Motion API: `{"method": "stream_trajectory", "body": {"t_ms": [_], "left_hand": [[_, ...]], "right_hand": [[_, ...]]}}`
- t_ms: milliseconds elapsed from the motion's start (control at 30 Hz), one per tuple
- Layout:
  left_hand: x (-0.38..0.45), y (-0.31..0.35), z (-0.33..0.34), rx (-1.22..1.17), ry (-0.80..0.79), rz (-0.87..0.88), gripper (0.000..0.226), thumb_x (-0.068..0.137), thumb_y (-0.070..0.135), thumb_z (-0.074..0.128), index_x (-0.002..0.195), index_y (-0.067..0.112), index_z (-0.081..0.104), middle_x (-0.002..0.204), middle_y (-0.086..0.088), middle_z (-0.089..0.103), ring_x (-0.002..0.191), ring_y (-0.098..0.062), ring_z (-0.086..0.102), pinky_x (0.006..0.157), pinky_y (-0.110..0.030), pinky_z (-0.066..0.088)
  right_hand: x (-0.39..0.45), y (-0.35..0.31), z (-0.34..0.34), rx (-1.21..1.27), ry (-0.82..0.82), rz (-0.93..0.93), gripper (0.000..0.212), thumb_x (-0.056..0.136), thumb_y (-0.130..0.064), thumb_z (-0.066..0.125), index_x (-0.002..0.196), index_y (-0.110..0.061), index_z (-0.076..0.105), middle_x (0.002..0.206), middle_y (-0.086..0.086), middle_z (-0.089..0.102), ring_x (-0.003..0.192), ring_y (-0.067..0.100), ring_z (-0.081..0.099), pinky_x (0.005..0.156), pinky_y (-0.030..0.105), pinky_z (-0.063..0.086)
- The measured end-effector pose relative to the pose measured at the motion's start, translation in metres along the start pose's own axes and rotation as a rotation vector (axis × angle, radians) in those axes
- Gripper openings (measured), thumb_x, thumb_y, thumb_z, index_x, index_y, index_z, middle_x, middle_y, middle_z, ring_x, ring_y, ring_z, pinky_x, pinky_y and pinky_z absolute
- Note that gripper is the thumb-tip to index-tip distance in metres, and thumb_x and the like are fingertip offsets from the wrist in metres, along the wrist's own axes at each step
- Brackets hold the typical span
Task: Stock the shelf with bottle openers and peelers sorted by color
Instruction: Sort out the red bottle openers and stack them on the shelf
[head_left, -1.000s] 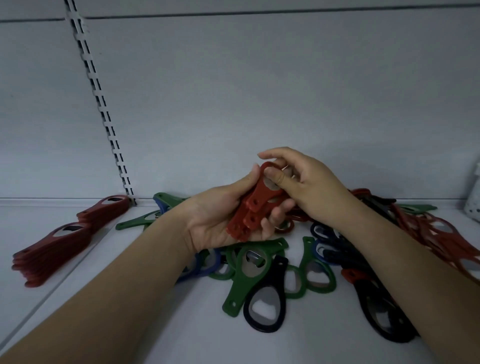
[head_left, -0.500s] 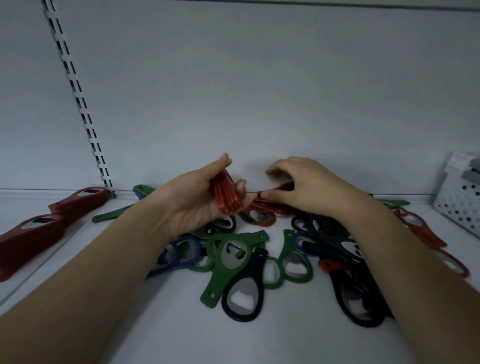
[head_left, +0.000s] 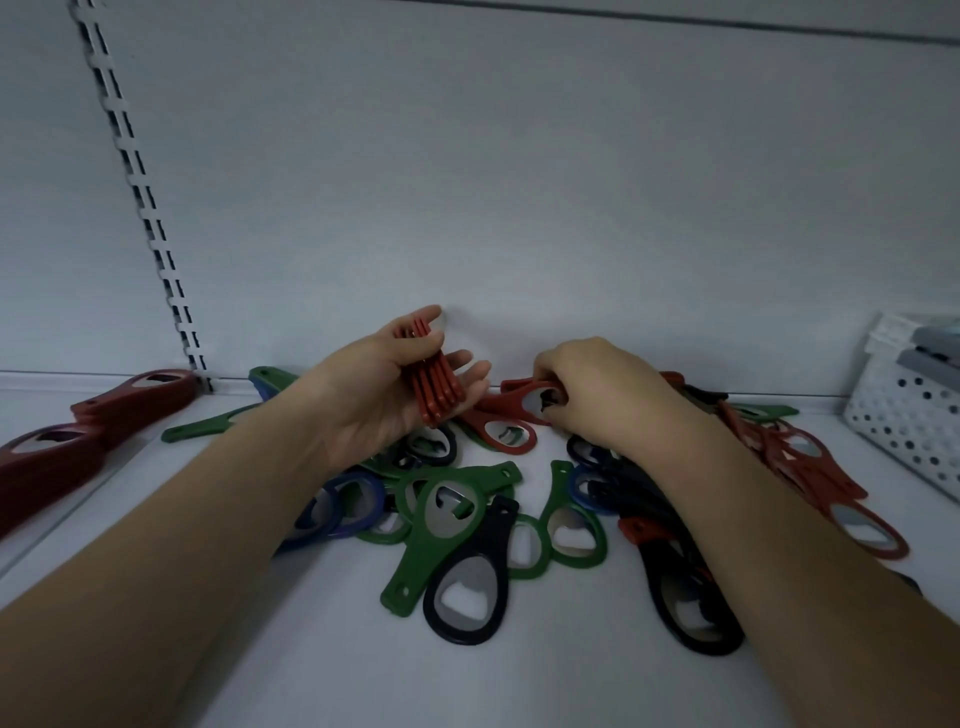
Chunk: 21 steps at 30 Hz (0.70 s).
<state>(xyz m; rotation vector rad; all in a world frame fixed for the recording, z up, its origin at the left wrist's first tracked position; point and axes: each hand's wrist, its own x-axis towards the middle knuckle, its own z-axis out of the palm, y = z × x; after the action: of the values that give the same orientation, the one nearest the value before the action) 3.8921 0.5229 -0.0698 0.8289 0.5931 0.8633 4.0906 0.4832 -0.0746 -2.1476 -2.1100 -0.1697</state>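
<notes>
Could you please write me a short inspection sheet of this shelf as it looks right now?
Surface: white shelf, mostly bare near the camera.
Job's things: sorted red openers in a row at the left; mixed pile of green, blue, black and red openers in the middle; no peelers seen.
Clutter: nothing seen.
Hands: left hand holds a stack of red openers; right hand grips one red opener at the pile.
Cables: nothing seen.
Surroundings: white perforated basket at the right; slotted upright on the back wall.
</notes>
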Motion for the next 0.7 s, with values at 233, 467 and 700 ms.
{"method": "stream_trajectory", "body": {"t_ms": [233, 467, 700], "left_hand": [[0.000, -0.003, 0.000, 0.084, 0.013, 0.018, 0.036, 0.102, 0.005, 0.045, 0.133, 0.021, 0.053, 0.125, -0.023, 0.055, 0.081, -0.029, 0.075, 0.062, -0.037, 0.061], [0.003, -0.002, -0.005, 0.115, -0.006, 0.028, 0.035, 0.101, 0.008, 0.049, 0.132, 0.023, 0.054, 0.122, -0.021, 0.058, 0.080, -0.027, 0.072, 0.057, -0.031, 0.057], [0.006, 0.002, -0.011, 0.236, 0.019, 0.105, 0.038, 0.093, 0.017, 0.065, 0.130, 0.013, 0.053, 0.094, -0.009, 0.056, 0.061, -0.013, 0.055, 0.046, -0.022, 0.045]], "right_hand": [[0.002, -0.022, 0.000, -0.192, 0.016, 0.084, 0.008, 0.094, -0.024, 0.061, 0.095, -0.016, 0.059, 0.087, 0.000, 0.058, 0.072, 0.018, 0.054, 0.053, 0.027, 0.031], [0.000, -0.031, 0.014, -0.178, 0.155, 0.161, 0.014, 0.093, -0.008, 0.057, 0.083, -0.013, 0.049, 0.081, 0.001, 0.046, 0.077, 0.021, 0.045, 0.064, 0.032, 0.037], [-0.001, 0.005, -0.005, 0.482, 0.203, 0.064, 0.016, 0.084, -0.029, 0.077, 0.098, -0.024, 0.071, 0.094, -0.009, 0.066, 0.085, 0.009, 0.062, 0.069, 0.021, 0.047]]}}
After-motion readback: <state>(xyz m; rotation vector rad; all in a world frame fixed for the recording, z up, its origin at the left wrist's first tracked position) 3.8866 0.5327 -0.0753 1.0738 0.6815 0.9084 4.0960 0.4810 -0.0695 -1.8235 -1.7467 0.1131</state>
